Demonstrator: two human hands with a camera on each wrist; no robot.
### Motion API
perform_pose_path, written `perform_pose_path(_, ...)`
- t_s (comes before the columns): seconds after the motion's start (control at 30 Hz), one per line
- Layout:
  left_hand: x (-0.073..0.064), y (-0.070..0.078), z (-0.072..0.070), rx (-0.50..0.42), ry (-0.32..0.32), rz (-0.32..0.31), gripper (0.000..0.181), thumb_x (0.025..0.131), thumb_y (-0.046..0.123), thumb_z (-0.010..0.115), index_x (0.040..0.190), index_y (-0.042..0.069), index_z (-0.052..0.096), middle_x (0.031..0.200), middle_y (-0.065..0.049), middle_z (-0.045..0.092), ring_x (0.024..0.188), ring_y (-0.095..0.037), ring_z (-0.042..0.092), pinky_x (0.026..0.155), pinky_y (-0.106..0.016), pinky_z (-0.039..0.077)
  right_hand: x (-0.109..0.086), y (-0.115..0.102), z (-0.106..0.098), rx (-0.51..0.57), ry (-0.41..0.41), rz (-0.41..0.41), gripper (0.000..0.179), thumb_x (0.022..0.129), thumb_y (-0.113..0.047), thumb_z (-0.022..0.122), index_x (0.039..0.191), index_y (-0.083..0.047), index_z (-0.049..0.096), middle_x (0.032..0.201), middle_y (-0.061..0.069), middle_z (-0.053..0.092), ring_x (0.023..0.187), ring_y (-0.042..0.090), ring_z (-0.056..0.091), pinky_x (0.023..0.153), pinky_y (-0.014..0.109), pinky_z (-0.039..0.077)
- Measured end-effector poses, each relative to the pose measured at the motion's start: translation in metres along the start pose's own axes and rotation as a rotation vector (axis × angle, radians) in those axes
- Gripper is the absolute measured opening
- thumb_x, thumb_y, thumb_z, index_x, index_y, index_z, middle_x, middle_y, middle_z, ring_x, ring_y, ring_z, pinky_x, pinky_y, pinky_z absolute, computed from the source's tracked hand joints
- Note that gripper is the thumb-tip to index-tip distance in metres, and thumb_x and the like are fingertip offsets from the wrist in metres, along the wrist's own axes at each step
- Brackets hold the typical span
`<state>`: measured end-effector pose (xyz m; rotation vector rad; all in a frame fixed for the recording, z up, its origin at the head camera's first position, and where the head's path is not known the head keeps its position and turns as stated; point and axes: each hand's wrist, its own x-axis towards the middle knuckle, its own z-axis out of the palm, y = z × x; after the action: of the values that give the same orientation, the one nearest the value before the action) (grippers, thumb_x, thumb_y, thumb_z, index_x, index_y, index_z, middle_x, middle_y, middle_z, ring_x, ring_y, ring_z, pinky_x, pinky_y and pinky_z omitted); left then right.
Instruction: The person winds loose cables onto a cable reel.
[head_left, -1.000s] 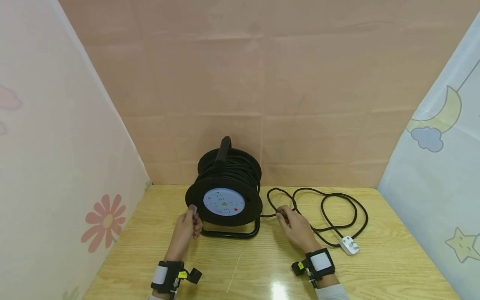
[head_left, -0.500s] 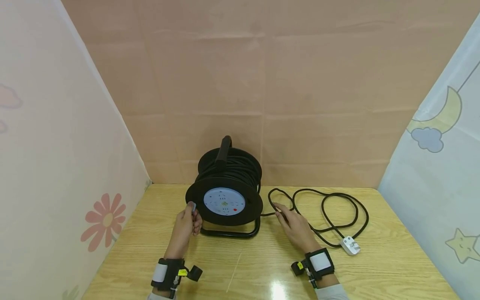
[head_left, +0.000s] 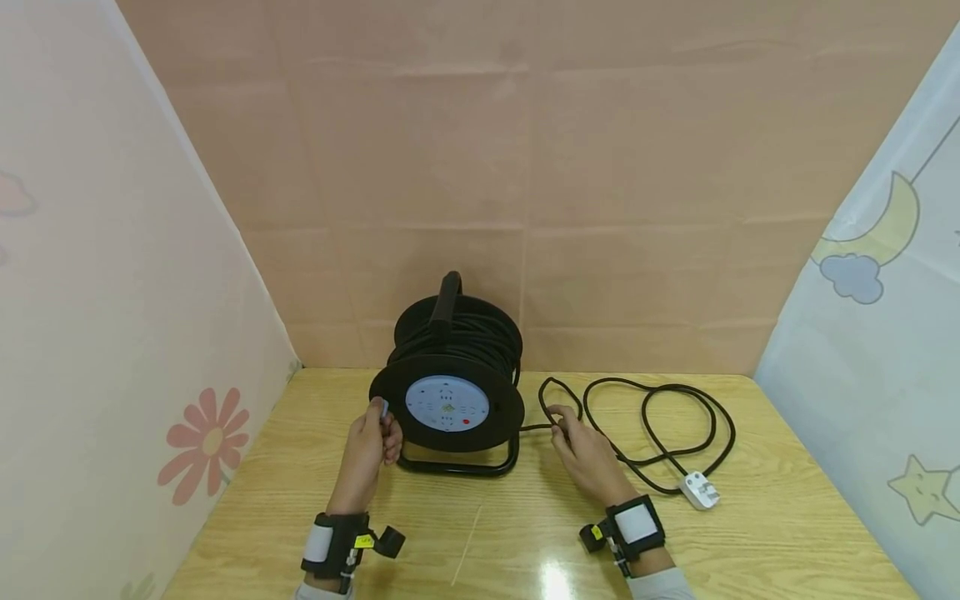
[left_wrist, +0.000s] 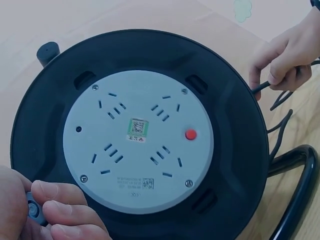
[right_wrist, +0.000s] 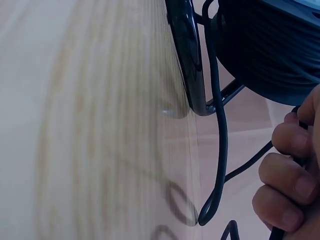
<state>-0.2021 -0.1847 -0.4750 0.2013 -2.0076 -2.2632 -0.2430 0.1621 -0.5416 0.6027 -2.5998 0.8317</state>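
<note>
A black cable reel point(head_left: 447, 403) stands on the table with a pale round socket panel point(left_wrist: 137, 175) on its front. At the reel's lower left rim, my left hand point(head_left: 369, 442) pinches a small grey knob point(left_wrist: 35, 209) between thumb and curled fingers. To the right of the reel, my right hand point(head_left: 588, 460) holds the black cable point(head_left: 622, 380) in curled fingers. From there the cable lies in loose loops on the table and ends in a white plug point(head_left: 699, 491). More cable is wound on the drum point(right_wrist: 270, 55).
A tubular black stand point(head_left: 461, 470) supports the reel, and a black carrying handle point(head_left: 447, 305) rises above it. The wooden table point(head_left: 510, 533) meets a tan backdrop point(head_left: 637, 250). Printed sheets point(head_left: 112, 275) hang at both sides.
The small cable loop beside my right hand has narrowed and shifted slightly to the right. My right fingers have moved a little on the cable. The left hand stays at the knob.
</note>
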Motion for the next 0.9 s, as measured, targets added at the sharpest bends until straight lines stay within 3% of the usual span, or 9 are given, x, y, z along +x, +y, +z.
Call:
perform_pose_path(0.1,0.001,0.003,0.001,-0.009,-0.003,0.009,0.047,0.106,0.043,0.033,0.077,0.006,0.038,0.058,-0.002,0.038,0.046,-0.013,0.035,0.042,-0.024,0.029,0.000,0.000,-0.001,-0.011,-0.009,-0.009,0.032,0.103,-0.020,0.044,0.134,-0.020,0.046,0.089,-0.002,0.067,0.053,0.006,0.042,0.053,0.027,0.038)
perform_pose_path(0.23,0.001,0.008,0.002,-0.012,-0.002,0.005,0.047,0.106,0.044,0.033,0.077,0.007,0.038,0.058,-0.001,0.038,0.046,-0.013,0.035,0.043,-0.025,0.029,0.001,0.000,-0.001,-0.034,-0.009,-0.028,0.033,0.103,-0.021,0.041,0.135,-0.020,0.045,0.082,-0.007,0.063,0.047,0.004,0.035,0.049,0.025,0.035)
perform_pose_path(0.33,0.000,0.011,0.003,-0.013,-0.001,0.007,0.047,0.106,0.044,0.033,0.077,0.007,0.039,0.059,-0.001,0.038,0.046,-0.013,0.035,0.043,-0.025,0.029,0.001,0.000,-0.001,-0.039,-0.002,-0.046,0.033,0.105,-0.028,0.042,0.138,-0.022,0.045,0.086,-0.008,0.067,0.050,0.003,0.040,0.051,0.026,0.038)
perform_pose_path(0.47,0.000,0.015,0.004,-0.028,-0.007,0.016,0.046,0.106,0.043,0.033,0.078,0.006,0.038,0.060,-0.002,0.038,0.047,-0.013,0.035,0.042,-0.024,0.030,0.001,0.000,-0.001,-0.044,0.005,-0.058,0.039,0.104,-0.037,0.045,0.142,-0.029,0.043,0.092,-0.004,0.072,0.064,0.005,0.058,0.057,0.031,0.046)
perform_pose_path(0.63,0.001,0.018,0.005,-0.042,-0.019,0.029,0.046,0.106,0.045,0.033,0.080,0.006,0.038,0.061,-0.002,0.038,0.047,-0.013,0.035,0.043,-0.023,0.030,0.000,-0.001,0.000,-0.040,0.012,-0.050,0.040,0.103,-0.034,0.047,0.143,-0.034,0.042,0.089,-0.003,0.072,0.074,0.008,0.064,0.061,0.033,0.050)
perform_pose_path(0.73,0.001,0.020,0.006,-0.047,-0.022,0.039,0.047,0.105,0.045,0.033,0.081,0.006,0.038,0.060,-0.002,0.038,0.047,-0.013,0.035,0.042,-0.023,0.030,0.001,-0.003,0.000,-0.034,0.001,-0.050,0.039,0.103,-0.032,0.047,0.142,-0.033,0.043,0.078,-0.007,0.066,0.059,0.005,0.056,0.055,0.031,0.046)
perform_pose_path(0.9,0.002,0.022,0.008,-0.057,-0.024,0.034,0.047,0.105,0.046,0.034,0.081,0.006,0.039,0.060,-0.001,0.037,0.047,-0.012,0.035,0.043,-0.023,0.030,0.003,-0.005,0.000,-0.050,-0.006,-0.068,0.034,0.105,-0.028,0.044,0.138,-0.025,0.047,0.062,-0.012,0.043,0.045,0.003,0.034,0.044,0.024,0.031)
